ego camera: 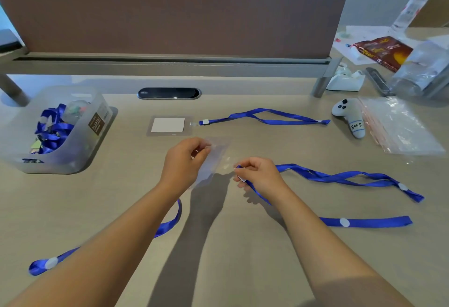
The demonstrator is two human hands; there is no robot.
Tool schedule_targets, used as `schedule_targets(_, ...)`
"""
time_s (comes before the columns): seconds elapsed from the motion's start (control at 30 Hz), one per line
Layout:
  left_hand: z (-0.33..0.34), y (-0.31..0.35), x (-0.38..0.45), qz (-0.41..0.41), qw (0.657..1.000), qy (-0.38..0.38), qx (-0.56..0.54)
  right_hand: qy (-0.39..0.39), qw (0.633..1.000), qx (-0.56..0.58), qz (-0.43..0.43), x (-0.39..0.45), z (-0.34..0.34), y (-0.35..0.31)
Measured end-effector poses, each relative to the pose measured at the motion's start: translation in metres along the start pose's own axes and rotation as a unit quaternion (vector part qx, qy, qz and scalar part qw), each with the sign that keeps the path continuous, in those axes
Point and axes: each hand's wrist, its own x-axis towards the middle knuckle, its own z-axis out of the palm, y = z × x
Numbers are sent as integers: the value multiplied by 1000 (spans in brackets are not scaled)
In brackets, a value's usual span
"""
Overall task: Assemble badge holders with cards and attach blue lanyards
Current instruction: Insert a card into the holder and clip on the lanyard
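- The left hand (185, 158) pinches the upper edge of a clear badge holder (213, 161), lifted a little above the desk (243, 258); finger and thumb are curled onto the plastic near its top.
- I cannot tell whether this holder has a card in it; it looks see-through and blurred.
- The right hand (257, 173) grips the clip end of a blue lanyard (340, 176), fingers curled round it, just beside the holder's edge.
- That lanyard trails away to the right across the desk in a loose twist, with a white round tag near its far end.
- The step in hand, as I judge it, is attaching the lanyard to the second holder: clip and holder are close but seem not yet joined.
- One set looks done already: a finished holder with a white card (168, 125) lies flat further back, its own lanyard (264, 117) stretched to the right.
- Two more blue straps lie near: one (364, 222) under the right forearm, another (167, 224) running beneath the left arm toward the near left corner.
- A clear bin (73, 158) at the left holds more lanyards.
- The next move likely calls for lining the clip up with the slot at the holder's top edge while the left hand keeps the thin plastic steady and taut.
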Motion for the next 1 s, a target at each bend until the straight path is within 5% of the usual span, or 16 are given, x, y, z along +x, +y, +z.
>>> schedule_targets(0.4, -7, 13, -3, -37, 996, -8, -78, 45, 999, 12, -14, -10, 6, -37)
schedule_targets(1.0, -9, 7, -2, 8, 999, -27, -46, 22, 998, 43, -28, -12, 14, -49)
